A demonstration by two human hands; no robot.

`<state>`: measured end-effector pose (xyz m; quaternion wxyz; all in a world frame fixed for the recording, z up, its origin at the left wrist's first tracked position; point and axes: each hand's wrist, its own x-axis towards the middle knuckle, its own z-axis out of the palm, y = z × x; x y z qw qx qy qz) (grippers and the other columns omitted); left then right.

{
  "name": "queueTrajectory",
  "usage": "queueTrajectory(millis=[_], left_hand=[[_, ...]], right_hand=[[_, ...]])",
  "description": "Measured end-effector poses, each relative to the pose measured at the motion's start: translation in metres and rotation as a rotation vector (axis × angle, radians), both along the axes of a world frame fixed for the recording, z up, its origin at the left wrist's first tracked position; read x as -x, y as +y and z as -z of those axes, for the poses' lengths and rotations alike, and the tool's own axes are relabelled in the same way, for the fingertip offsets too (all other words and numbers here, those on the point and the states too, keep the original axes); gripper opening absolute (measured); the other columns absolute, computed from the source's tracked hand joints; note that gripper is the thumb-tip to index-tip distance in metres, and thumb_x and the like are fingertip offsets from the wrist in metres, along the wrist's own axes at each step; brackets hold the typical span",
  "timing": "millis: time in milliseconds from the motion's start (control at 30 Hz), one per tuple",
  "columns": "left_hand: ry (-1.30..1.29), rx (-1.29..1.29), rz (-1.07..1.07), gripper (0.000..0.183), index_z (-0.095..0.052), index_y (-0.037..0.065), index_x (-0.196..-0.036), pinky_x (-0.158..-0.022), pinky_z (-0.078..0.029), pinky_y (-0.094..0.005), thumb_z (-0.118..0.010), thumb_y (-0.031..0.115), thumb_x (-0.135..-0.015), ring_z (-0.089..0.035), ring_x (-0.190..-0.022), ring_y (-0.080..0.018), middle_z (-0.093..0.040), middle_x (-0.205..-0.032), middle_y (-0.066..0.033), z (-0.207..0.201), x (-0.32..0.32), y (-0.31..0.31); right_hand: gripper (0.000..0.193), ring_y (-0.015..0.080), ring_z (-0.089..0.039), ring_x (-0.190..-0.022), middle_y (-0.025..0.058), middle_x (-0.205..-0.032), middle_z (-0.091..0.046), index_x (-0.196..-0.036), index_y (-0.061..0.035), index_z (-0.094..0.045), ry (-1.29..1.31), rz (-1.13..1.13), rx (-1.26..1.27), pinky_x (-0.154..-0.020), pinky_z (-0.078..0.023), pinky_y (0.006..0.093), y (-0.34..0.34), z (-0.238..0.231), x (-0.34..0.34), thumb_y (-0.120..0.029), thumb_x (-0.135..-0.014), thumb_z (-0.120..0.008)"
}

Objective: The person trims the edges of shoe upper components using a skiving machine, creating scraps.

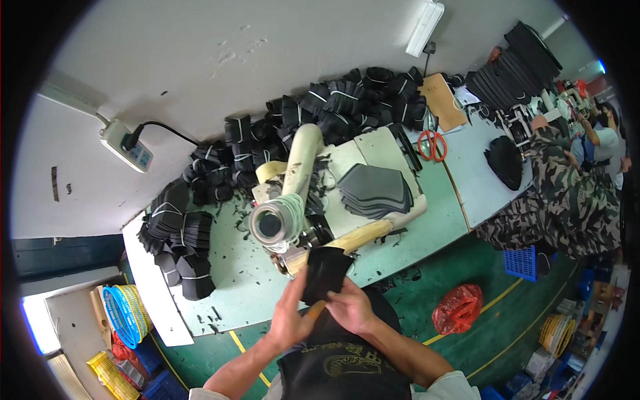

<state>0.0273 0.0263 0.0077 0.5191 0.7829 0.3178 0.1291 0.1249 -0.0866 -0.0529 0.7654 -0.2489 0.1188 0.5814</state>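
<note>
Both my hands hold a small stack of thin black cut pieces (326, 272) in front of the table edge. My left hand (292, 320) grips its left side, with the fingers partly hidden behind it. At its lower right corner, my right hand (352, 309) pinches the pieces between thumb and fingers. Just beyond stands a cream-coloured machine (305, 157) with a round end wound with pale cord. On its bed lies a fanned pile of dark grey cut pieces (373, 188). A yellowish wooden bar (363, 237) runs along the bed's near side.
Tied black bundles (345, 97) are heaped along the wall, with more bundles (195, 273) at the table's left. Red-handled scissors (432, 146) lie right of the machine. A red plastic bag (457, 309) sits on the floor. A person in camouflage (573, 187) works at right.
</note>
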Motion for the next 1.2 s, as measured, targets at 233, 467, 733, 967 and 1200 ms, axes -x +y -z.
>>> queueTrajectory(millis=[233, 467, 733, 967, 1200], left_hand=[[-0.256, -0.801, 0.368, 0.045, -0.064, 0.033, -0.117, -0.092, -0.05, -0.0418, -0.069, 0.018, -0.075, -0.059, -0.105, -0.0247, -0.059, -0.113, -0.0037, -0.002, 0.017, 0.009], [-0.193, -0.813, 0.542, 0.046, -0.066, 0.028, -0.115, -0.091, -0.052, -0.0365, -0.073, 0.012, -0.072, -0.061, -0.1, -0.0223, -0.061, -0.111, -0.001, -0.038, 0.024, 0.034], [0.295, 0.461, 0.321, 0.049, -0.051, 0.006, -0.131, -0.091, -0.049, -0.0356, -0.067, 0.007, -0.085, -0.063, -0.104, -0.0253, -0.063, -0.115, -0.0142, -0.057, 0.056, 0.009], [0.171, 0.483, 0.232, 0.044, -0.05, 0.006, -0.132, -0.099, -0.043, -0.0356, -0.06, 0.003, -0.089, -0.056, -0.115, -0.0258, -0.059, -0.122, -0.0134, -0.043, 0.066, -0.006], [0.404, 0.436, -0.017, 0.038, -0.066, 0.001, -0.115, -0.076, -0.052, -0.0275, -0.071, 0.024, -0.085, -0.063, -0.082, -0.0116, -0.07, -0.094, -0.0087, 0.011, 0.001, 0.074]], right_hand=[[0.057, 0.0282, -0.04, -0.132, 0.0138, -0.142, -0.04, -0.131, -0.0075, -0.045, -0.798, -0.151, -0.171, -0.111, -0.033, 0.0412, 0.011, -0.002, -0.02, -0.012, -0.082, -0.072], [0.087, 0.0286, -0.041, -0.131, 0.0146, -0.142, -0.04, -0.146, -0.0063, -0.03, -1.128, -0.229, -0.066, -0.11, -0.031, 0.0402, -0.017, -0.055, -0.053, -0.005, -0.074, -0.077], [0.042, 0.0244, -0.051, -0.118, 0.0134, -0.126, -0.052, -0.132, 0.0003, -0.049, -0.857, -0.78, 0.007, -0.102, -0.038, 0.0337, -0.045, -0.076, -0.034, -0.005, -0.09, -0.057], [0.045, 0.0226, -0.044, -0.126, 0.0153, -0.13, -0.048, -0.135, -0.0002, -0.042, -1.049, -0.707, 0.038, -0.107, -0.033, 0.0348, -0.053, -0.064, -0.014, -0.008, -0.092, -0.055], [0.035, 0.0182, -0.063, -0.09, 0.0122, -0.108, -0.059, -0.123, -0.0006, -0.043, -0.494, -0.345, 0.335, -0.07, -0.059, 0.0326, 0.011, -0.027, -0.025, -0.005, -0.092, -0.059]])
